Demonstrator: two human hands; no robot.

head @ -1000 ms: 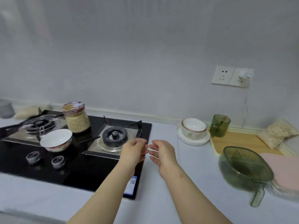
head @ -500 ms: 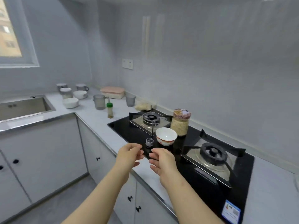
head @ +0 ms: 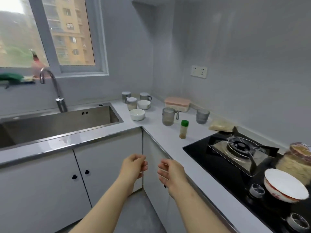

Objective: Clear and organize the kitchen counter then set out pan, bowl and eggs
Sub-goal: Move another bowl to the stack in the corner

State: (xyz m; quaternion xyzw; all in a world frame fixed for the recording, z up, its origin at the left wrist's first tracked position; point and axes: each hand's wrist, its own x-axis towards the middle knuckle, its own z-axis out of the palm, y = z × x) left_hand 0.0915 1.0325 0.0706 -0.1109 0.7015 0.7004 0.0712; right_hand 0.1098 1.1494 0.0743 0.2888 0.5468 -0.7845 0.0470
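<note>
— What is changed?
— The view is swung left toward the sink (head: 58, 126); the left hand (head: 134, 165) and right hand (head: 170, 172) are kept empty, loosely curled, apart. Clearing is judged unstarted.
— Containers?
— Near right, the red-rimmed bowl (head: 286, 185) is seen empty on the hob (head: 218, 167), beside a full jar (head: 297, 163); farther, a near-empty spice bottle (head: 183, 130).

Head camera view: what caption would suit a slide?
Empty left hand and right hand hover before cluttered counter and stove.
</note>
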